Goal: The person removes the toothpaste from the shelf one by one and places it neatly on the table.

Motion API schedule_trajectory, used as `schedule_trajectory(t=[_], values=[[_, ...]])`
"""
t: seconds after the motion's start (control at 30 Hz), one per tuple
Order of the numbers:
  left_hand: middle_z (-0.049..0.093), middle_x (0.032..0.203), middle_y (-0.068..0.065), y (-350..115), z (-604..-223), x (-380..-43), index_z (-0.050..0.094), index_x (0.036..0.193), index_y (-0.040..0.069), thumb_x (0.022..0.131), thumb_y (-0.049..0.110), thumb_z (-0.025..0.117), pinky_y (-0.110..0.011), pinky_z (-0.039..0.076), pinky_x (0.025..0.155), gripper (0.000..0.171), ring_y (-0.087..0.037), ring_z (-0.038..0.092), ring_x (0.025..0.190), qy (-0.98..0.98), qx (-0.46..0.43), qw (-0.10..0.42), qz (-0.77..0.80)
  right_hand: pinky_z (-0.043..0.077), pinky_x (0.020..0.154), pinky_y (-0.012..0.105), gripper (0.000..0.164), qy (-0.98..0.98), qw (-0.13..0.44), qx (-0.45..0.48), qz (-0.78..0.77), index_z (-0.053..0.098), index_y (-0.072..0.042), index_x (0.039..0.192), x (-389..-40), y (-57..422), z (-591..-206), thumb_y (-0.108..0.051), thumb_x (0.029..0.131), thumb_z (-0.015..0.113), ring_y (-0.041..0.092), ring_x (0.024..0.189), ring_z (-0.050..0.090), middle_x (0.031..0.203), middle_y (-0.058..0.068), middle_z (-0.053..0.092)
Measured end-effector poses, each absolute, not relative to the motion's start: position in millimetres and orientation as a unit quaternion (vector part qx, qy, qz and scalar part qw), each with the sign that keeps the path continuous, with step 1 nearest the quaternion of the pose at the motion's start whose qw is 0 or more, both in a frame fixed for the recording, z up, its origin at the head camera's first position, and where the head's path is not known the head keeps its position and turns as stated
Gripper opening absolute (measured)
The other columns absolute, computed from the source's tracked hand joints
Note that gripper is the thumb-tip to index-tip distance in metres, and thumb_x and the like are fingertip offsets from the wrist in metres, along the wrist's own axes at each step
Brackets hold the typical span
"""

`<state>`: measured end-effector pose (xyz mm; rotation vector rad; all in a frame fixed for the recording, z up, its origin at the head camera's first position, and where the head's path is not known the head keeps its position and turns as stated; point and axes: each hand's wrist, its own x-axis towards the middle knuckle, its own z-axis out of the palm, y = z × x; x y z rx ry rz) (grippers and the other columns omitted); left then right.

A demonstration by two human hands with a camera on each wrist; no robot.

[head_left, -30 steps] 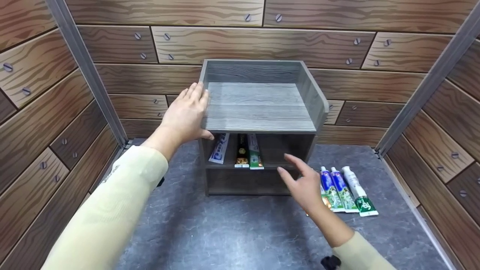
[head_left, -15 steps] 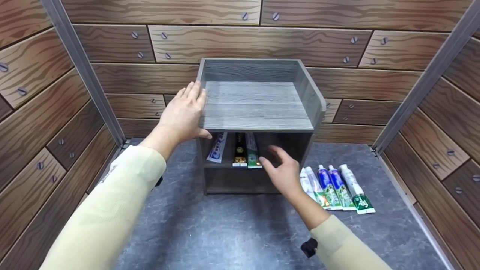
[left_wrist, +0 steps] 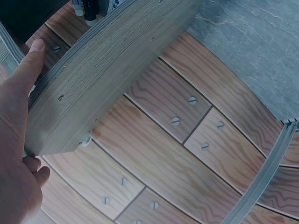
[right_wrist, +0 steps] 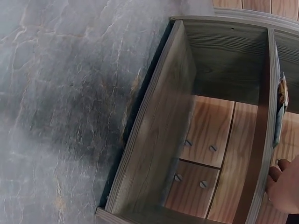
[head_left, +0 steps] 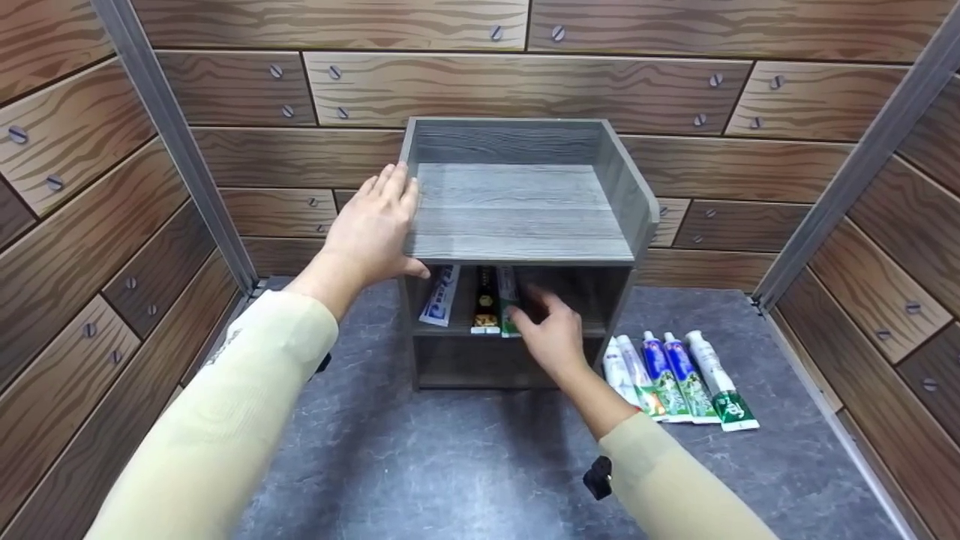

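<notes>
A grey wooden shelf unit (head_left: 517, 251) stands on the floor; its upper compartment holds three toothpaste tubes: a blue-and-white one (head_left: 440, 297), a black-and-gold one (head_left: 486, 301) and a green-and-white one (head_left: 507, 289). Against the unit's left side panel (left_wrist: 112, 74) rests my left hand (head_left: 373, 229), fingers mostly straight along its top edge, thumb at the front. My right hand (head_left: 553, 334) reaches into the compartment with bent fingers, beside the green-and-white tube. Its thumb overlaps that tube in the head view. A gap shows between hand and tube in the right wrist view.
Several toothpaste tubes (head_left: 679, 379) lie side by side on the grey marbled floor (head_left: 442, 465), right of the unit. Wood-patterned walls (head_left: 517, 90) with grey metal corner posts (head_left: 840, 150) enclose the area. A lower compartment (head_left: 487, 362) lies under the tubes' shelf.
My right hand has moved left and inward, from in front of the unit's right side to the green-and-white tube. My left hand stays on the side panel.
</notes>
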<state>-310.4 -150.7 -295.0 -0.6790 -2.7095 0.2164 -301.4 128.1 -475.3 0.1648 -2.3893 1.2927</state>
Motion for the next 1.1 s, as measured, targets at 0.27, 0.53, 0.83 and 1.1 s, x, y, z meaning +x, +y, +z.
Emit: schedule_trajectory(t=[0.27,0.53,0.83,1.1], values=[[0.026,0.166,-0.037,-150,-292,-310,0.033,0.159,-0.012,0.07,0.07,0.088,-0.054,0.025,0.129,0.133,-0.05,0.027,0.155,-0.952,-0.24,0.171,0.078,0.053,0.106,0.051,0.049,-0.854,0.209,0.058,0.474,0.075,-0.006,0.131,-306,125,-479,-0.027,0.088,0.083,0.037,0.123,0.068,0.127,0.014,0.075],[0.027,0.165,-0.037,-153,-293,-308,0.034,0.159,-0.012,0.069,0.069,0.09,-0.055,0.026,0.128,0.134,-0.05,0.027,0.155,-0.954,-0.238,0.17,0.07,0.05,0.11,0.051,0.053,-0.867,0.18,0.061,0.462,0.072,-0.006,0.136,-311,121,-481,-0.029,0.089,0.082,0.038,0.127,0.065,0.132,0.015,0.073],[0.027,0.166,-0.036,-150,-292,-309,0.033,0.16,-0.011,0.07,0.07,0.089,-0.054,0.024,0.129,0.133,-0.049,0.027,0.155,-0.953,-0.24,0.171,0.068,0.053,0.105,0.054,0.051,-0.875,0.19,0.076,0.439,0.072,-0.006,0.135,-312,120,-481,-0.027,0.089,0.081,0.041,0.121,0.067,0.129,0.019,0.073],[0.027,0.165,-0.037,-150,-296,-311,0.035,0.159,-0.012,0.068,0.069,0.09,-0.055,0.025,0.128,0.133,-0.05,0.028,0.155,-0.953,-0.241,0.176,0.057,0.054,0.101,0.055,0.051,-0.879,0.193,0.075,0.429,0.073,-0.006,0.134,-314,120,-484,-0.027,0.088,0.08,0.042,0.117,0.069,0.125,0.019,0.075]])
